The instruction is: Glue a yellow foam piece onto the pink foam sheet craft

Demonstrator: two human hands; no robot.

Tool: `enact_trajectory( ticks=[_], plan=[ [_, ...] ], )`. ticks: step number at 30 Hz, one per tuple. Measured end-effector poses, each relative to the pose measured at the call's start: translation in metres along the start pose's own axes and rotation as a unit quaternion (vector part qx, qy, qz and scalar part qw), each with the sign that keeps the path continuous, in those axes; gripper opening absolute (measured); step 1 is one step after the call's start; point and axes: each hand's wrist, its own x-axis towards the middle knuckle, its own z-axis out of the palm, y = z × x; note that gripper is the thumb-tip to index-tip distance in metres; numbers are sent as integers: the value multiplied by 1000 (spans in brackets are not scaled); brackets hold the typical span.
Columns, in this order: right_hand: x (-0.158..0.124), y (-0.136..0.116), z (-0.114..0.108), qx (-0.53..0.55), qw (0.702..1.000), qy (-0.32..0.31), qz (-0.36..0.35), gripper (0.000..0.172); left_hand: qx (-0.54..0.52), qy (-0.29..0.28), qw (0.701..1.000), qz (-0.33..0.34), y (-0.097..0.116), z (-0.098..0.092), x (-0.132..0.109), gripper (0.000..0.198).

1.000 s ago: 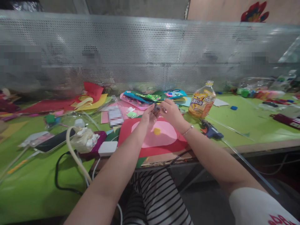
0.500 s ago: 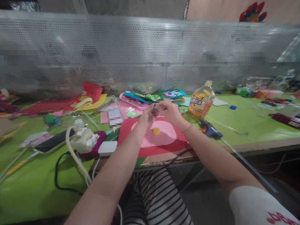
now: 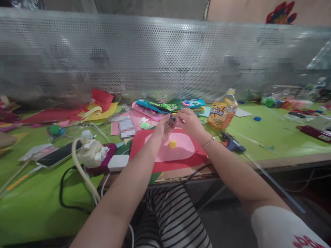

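A small dark, shiny piece (image 3: 172, 119) sits in the fingers of my left hand (image 3: 164, 127), too blurred to name. My right hand (image 3: 190, 121) is close beside it with thumb and fingers pinched together; what they grip, if anything, I cannot make out. Both hands are raised over the far edge of a red sheet (image 3: 141, 151). On that sheet lies a rounded pink shape (image 3: 181, 151) with a small yellow disc (image 3: 172, 144) at its middle.
Right of my hands stand a plastic bottle (image 3: 222, 110) and a dark blue glue gun (image 3: 232, 143) with a long clear stick. To the left are a white adapter (image 3: 118, 163), a cable-laden plug (image 3: 91, 155) and a phone (image 3: 60, 155). A perforated metal screen (image 3: 155, 62) closes the back.
My right hand has shifted slightly and drawn a little away from my left fingers, so the dark piece shows more. The things on the table stay put.
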Motion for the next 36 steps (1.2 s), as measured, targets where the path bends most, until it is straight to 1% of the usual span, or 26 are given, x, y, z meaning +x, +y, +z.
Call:
enact_trajectory(
  ticks=[5,8,10,13,15,19,21,23,27,30,32,34,36],
  plan=[
    [1,1,1,-24,999,-35,-18,25,8,0,1000,9,-1,-1,2,10],
    [1,-1,2,-2,998,-58,4,26,21,-11,999,28,-2,-3,4,11],
    [1,-3,1,25,997,-64,45,25,33,-17,999,34,-3,-5,6,12],
    [3,-3,-1,77,986,-61,138,23,42,-13,999,32,-4,-8,7,13],
    [3,-2,-2,136,969,-63,199,22,41,-6,999,28,-4,-9,8,12],
    [4,2,-1,249,923,-62,286,19,48,5,999,12,-2,-8,8,12],
    [5,3,-1,281,904,-54,317,18,50,4,999,11,-1,-8,8,12],
    [6,2,-3,282,900,-38,332,18,48,11,999,13,0,-8,8,13],
    [8,-1,-11,222,916,-2,334,22,41,36,998,7,1,-9,9,15],
    [9,-2,-14,186,931,9,314,24,39,44,998,2,2,-9,9,17],
    [8,-1,-13,154,949,25,276,22,40,46,998,-1,1,-8,9,17],
    [7,-1,-11,114,970,38,213,19,40,40,998,0,0,-6,8,17],
    [5,-1,-7,76,986,29,145,19,39,22,999,4,-2,-4,7,16]
  ],
)
